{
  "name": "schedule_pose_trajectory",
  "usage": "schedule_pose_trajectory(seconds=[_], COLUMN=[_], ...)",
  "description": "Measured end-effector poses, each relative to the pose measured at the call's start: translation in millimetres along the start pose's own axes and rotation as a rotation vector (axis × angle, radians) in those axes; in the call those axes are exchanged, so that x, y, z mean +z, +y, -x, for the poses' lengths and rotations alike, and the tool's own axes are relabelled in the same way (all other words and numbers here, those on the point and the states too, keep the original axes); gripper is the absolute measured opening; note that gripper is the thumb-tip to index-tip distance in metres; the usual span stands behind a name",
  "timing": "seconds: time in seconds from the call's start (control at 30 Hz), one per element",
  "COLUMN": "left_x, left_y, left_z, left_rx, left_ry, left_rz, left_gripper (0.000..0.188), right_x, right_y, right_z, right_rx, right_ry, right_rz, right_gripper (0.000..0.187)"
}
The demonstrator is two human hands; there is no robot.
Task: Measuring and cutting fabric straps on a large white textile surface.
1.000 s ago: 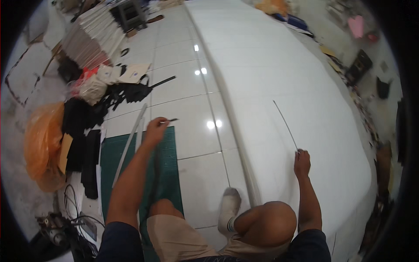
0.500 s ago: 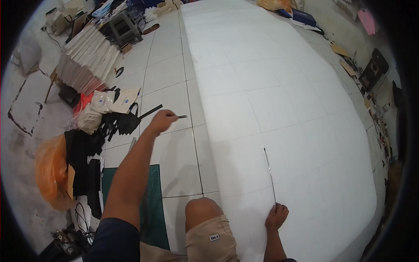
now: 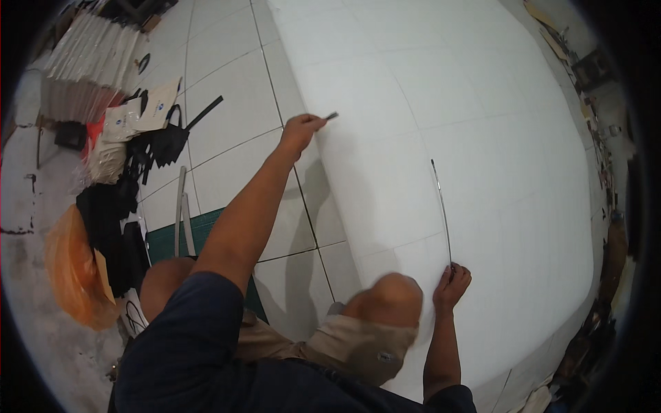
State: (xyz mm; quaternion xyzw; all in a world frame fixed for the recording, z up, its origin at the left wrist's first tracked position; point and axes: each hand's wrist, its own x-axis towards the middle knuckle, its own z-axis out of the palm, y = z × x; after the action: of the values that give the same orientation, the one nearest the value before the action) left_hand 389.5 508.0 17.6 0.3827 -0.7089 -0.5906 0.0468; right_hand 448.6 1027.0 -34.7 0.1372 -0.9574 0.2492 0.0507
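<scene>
My left hand [image 3: 299,135] is raised at the left edge of a wide white sheet [image 3: 496,186] spread over the tiled floor. Its fingers pinch a short, dark, narrow object [image 3: 332,115], whose kind I cannot make out. On the right, my right hand [image 3: 452,283] is closed round the near end of a long, thin metal rod [image 3: 444,213] with a dark tip. The rod points away from me over the sheet. Faint straight lines cross the sheet's surface.
Left of my legs are a green cutting mat [image 3: 162,239] and metal strips [image 3: 184,213] like rulers. Farther left lie black cloth pieces [image 3: 107,213], an orange plastic bag [image 3: 76,275], pale bags [image 3: 155,107] and a stack of wrapped sheets [image 3: 93,51]. Clutter lines the right wall.
My left hand has moved right and away from me, reaching the sheet's edge with the dark object. My right hand still holds the rod. My view and knees have shifted.
</scene>
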Motion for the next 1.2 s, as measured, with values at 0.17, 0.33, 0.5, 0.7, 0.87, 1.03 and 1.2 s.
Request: schedule_pose_trajectory(seconds=[0.17, 0.33, 0.5, 0.7, 0.87, 1.03, 1.2], left_x=[10.3, 23.1, 13.6, 28.1, 27.1, 30.3, 32.7], left_y=[-15.7, -17.9, -32.5, -23.0, -3.4, -34.0, -38.5], left_z=[-40.6, -44.6, -58.7, -47.1, -44.8, -52.8, -47.3], left_rx=[-0.047, -0.07, -0.047, 0.063, 0.135, 0.173, 0.273], left_ry=[-0.025, -0.072, -0.076, -0.001, 0.001, -0.005, -0.003], left_rz=[-0.147, -0.213, -0.057, -0.115, -0.492, -0.423, -0.347], left_gripper=[0.023, 0.024, 0.019, 0.02, 0.016, 0.016, 0.015], right_x=[-3.8, -11.1, -12.5, -71.1, -91.2, -83.0, -55.7], right_y=[6.7, 5.5, -29.8, -175.6, -296.2, -343.5, -338.7], right_z=[7.6, 6.7, -3.6, -50.5, -114.2, -134.5, -126.3], right_rx=[0.074, 0.056, 0.107, 0.296, 0.185, -0.145, -0.248], right_ry=[-0.003, 0.015, 0.066, -0.046, -0.205, -0.3, -0.256], right_rz=[0.077, 0.121, 0.182, 0.149, 0.133, 0.341, 0.472], right_gripper=[0.021, 0.021, 0.023, 0.025, 0.027, 0.035, 0.034])
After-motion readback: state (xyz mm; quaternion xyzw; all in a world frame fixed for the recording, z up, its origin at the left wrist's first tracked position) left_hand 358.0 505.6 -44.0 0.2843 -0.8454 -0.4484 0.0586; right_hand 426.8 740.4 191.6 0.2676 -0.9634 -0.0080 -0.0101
